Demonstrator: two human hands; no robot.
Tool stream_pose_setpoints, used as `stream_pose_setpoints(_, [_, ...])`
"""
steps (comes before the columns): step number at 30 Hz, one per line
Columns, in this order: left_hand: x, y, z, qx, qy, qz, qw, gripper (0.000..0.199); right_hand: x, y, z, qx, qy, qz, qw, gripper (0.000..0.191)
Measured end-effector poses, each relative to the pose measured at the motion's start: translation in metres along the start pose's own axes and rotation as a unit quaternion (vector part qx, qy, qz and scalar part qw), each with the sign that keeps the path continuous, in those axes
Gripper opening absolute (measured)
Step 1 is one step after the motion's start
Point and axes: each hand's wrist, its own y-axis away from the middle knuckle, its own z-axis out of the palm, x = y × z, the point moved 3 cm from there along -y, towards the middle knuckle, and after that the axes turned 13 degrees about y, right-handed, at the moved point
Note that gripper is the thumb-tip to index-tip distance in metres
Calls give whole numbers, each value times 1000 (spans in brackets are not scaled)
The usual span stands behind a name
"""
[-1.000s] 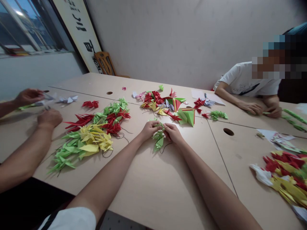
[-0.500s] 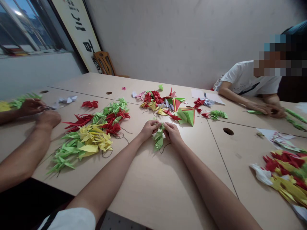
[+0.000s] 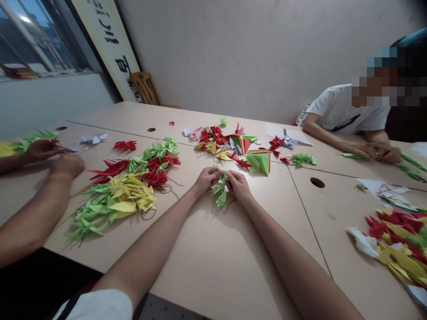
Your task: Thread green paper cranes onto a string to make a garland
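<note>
Both my hands meet over the middle of the pale table (image 3: 200,249). My left hand (image 3: 208,178) pinches the top of a green folded-paper string (image 3: 219,195) from the left. From the right, my right hand (image 3: 237,183) grips the same top end with its fingers closed. The green paper hangs between the hands, its lower end near the tabletop, and a dark thread loops out beside my right hand. Just behind my hands stand green and red paper sheets (image 3: 259,161).
Strings of yellow (image 3: 128,191), green and red (image 3: 158,171) folded paper lie to the left. A mixed pile (image 3: 213,138) sits farther back. Another person's hands (image 3: 65,164) work at the far left, a second person's (image 3: 383,151) at the right. A colourful heap (image 3: 403,240) lies right.
My hands have barely shifted around the green paper. At the right, the other person's hands have moved slightly.
</note>
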Motion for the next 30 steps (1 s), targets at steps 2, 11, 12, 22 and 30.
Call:
stream_pose_setpoints(2, [-1,0,0,1,15,-4,1000,44,-1,0,1,-12,-11,2,1000,47])
stream_pose_setpoints(11, [4,2,2,-4,-19,-16,1000,41,2,-1,0,-31,-11,-2,999,44])
stream_pose_setpoints(12, [4,2,2,-5,-20,-18,1000,40,3,-1,0,-30,-7,-1,1000,45])
stream_pose_setpoints(22, [5,1,2,-12,-6,-25,1000,30,5,0,0,-20,11,2,1000,45])
stream_pose_setpoints(30, [5,0,1,-10,-8,-24,1000,28,3,1,2,-23,4,1,1000,45])
